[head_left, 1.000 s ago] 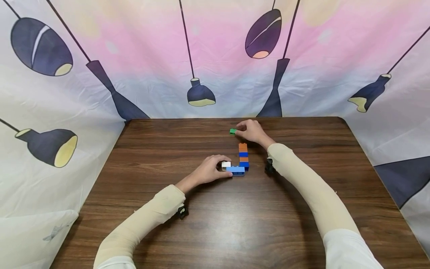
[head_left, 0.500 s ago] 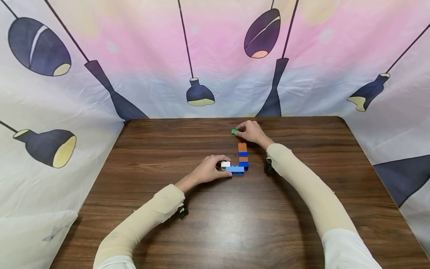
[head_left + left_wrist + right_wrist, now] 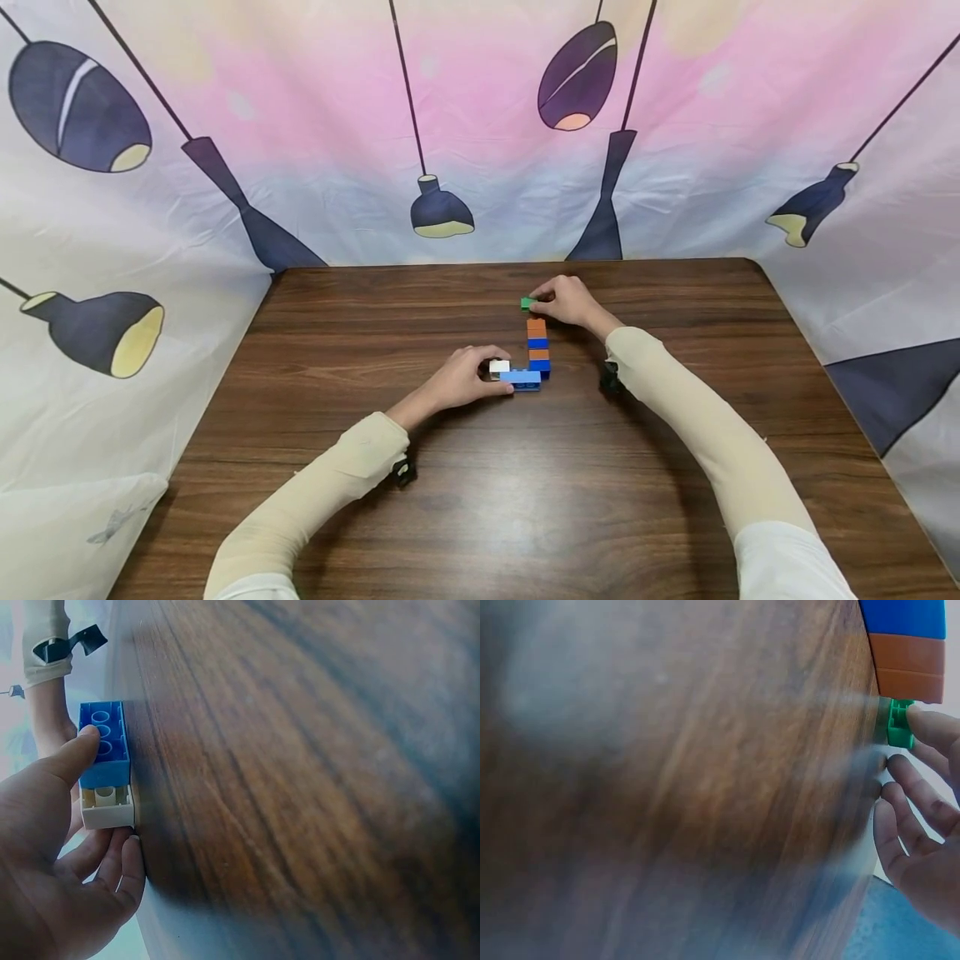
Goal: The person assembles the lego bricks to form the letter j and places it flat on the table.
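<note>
My left hand (image 3: pixel 457 379) holds a light blue brick (image 3: pixel 521 381) and a white brick (image 3: pixel 499 367) low at the table. In the left wrist view its thumb presses the hollow, tube-lined side of the blue brick (image 3: pixel 105 739), and the other fingers curl behind the white brick (image 3: pixel 107 816). From the blue brick's right end, a row of orange (image 3: pixel 536 329) and dark blue (image 3: pixel 539 367) bricks runs away from me. Beyond the row's far end, my right hand (image 3: pixel 572 302) pinches a small green brick (image 3: pixel 527 303). The right wrist view shows this green brick (image 3: pixel 900 724) close to the orange end; contact is unclear.
The bricks stand on a brown wood-grain table (image 3: pixel 480 500). Behind it and along both sides hangs a cloth (image 3: pixel 345 150) printed with dark lamps. Black wrist cameras (image 3: pixel 403 472) sit under both sleeves near the table surface.
My right hand has brought the green brick nearer to me and rightward, in line with the row's far orange end. The left hand stays on its bricks. The head view has shifted slightly.
</note>
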`<move>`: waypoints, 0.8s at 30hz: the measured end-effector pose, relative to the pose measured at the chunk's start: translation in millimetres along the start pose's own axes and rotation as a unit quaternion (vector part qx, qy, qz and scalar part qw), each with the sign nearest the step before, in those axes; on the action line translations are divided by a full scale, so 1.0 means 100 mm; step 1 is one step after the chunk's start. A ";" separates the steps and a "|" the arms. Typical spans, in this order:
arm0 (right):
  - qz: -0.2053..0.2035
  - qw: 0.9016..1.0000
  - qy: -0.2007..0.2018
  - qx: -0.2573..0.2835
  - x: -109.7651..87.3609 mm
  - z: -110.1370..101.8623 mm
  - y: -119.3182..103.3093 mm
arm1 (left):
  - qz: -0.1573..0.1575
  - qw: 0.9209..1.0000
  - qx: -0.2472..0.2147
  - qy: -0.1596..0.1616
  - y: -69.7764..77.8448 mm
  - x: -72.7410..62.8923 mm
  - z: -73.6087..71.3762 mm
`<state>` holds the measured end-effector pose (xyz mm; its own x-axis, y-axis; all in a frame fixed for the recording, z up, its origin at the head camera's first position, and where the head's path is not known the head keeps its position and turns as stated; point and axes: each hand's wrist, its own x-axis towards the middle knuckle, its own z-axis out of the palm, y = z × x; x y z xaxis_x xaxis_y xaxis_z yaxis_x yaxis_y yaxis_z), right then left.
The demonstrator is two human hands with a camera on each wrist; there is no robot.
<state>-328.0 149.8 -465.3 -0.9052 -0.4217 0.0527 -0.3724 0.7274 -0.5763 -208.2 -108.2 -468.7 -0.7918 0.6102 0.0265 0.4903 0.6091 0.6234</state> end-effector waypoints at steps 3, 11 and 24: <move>-0.007 1.000 0.000 -0.006 -0.03 0.00 0.01 | -0.002 1.000 0.002 0.000 0.00 0.00 0.00; 0.000 1.000 -0.015 0.002 -0.12 -0.02 0.00 | -0.002 1.000 0.001 -0.001 -0.01 0.01 0.00; -0.004 1.000 -0.009 0.014 -0.17 -0.02 0.01 | -0.004 1.000 0.004 -0.005 -0.01 0.02 -0.02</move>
<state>-313.4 159.0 -465.1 -0.8982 -0.4374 0.0438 -0.3741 0.7084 -0.5985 -210.8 -108.6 -468.0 -0.7915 0.6111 0.0133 0.4872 0.6176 0.6174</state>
